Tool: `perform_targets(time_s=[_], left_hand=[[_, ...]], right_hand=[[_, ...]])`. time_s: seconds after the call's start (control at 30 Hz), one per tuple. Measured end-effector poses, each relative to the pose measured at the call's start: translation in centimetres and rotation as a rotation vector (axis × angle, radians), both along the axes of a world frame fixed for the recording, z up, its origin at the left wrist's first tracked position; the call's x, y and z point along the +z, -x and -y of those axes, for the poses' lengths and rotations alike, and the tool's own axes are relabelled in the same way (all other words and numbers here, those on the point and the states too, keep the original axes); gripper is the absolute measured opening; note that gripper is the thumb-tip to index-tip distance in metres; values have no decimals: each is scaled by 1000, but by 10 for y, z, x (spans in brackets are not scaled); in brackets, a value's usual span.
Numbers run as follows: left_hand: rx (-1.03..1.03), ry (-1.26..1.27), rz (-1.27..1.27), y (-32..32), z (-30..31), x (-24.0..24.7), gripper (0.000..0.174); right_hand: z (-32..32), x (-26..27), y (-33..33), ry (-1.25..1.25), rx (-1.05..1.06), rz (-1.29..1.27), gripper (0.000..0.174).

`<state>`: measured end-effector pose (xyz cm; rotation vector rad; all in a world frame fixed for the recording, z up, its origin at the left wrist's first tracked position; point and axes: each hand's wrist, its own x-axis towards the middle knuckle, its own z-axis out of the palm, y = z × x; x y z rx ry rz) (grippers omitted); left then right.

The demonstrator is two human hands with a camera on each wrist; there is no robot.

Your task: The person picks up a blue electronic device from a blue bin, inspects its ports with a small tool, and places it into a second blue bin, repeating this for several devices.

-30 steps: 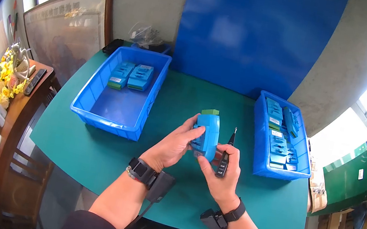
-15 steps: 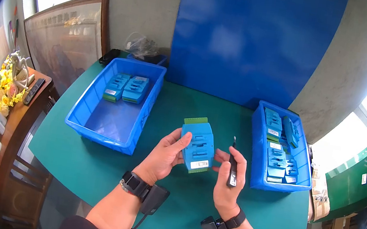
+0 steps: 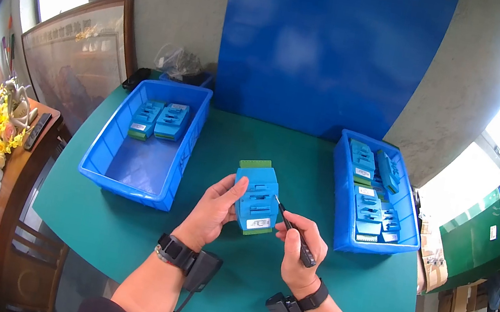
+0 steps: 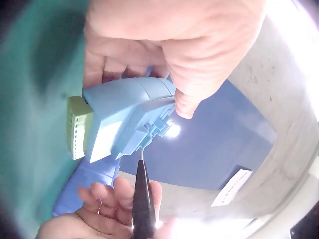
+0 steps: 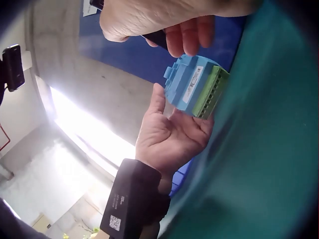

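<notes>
My left hand [image 3: 209, 212] grips a light blue module [image 3: 256, 198] by its left side, thumb on top, above the table. Green terminal strips line the module's two ends, and a white label [image 3: 258, 223] lies near the lower one. My right hand [image 3: 302, 252] holds a black pen-like tool [image 3: 296, 235] with a thin metal tip. In the left wrist view the tip of the tool [image 4: 143, 199] meets the slotted face of the module [image 4: 129, 117]. The right wrist view shows the module [image 5: 187, 84] held from below by the left hand [image 5: 172, 139].
A blue bin [image 3: 87, 172] at the left holds two similar modules [image 3: 171, 122]. Another blue bin [image 3: 341, 243] at the right holds several modules [image 3: 368, 207]. Behind the green table [image 3: 228, 284] stands a blue panel [image 3: 327, 50]; a clear plastic bag [image 3: 178, 62] lies behind the left bin.
The module has turned from edge-on to slotted face up in my left hand. My right hand has let go of it and brought the tool's tip from pointing away to its face.
</notes>
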<state>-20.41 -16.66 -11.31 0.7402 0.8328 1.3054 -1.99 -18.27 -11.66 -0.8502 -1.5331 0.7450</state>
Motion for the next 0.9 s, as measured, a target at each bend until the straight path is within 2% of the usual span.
perform_targets(time_s=[0.1,0.17,0.33,0.4,0.63,0.73,0.9], left_hand=[[-8,-8,-7,-1,1,1,37],[6,18,14,-1,0,-1,40],[6,29,31,-2,-1,-3,41],[16,31,32,-3,-1,-3,40],[23,34,9,-3,0,-4,38],[38,38,0,-2,0,-3,38],[86,66,35,0,-3,-4,40]], right_hand=[[1,-1,0,-1,22,3,19],[3,-2,-2,1,45,-30,19],[7,4,6,-251,214,127,21],[6,9,11,-302,201,247,20],[11,8,5,-175,151,154,19],[4,10,10,-265,154,209,18],[9,5,3,-130,102,85,15]])
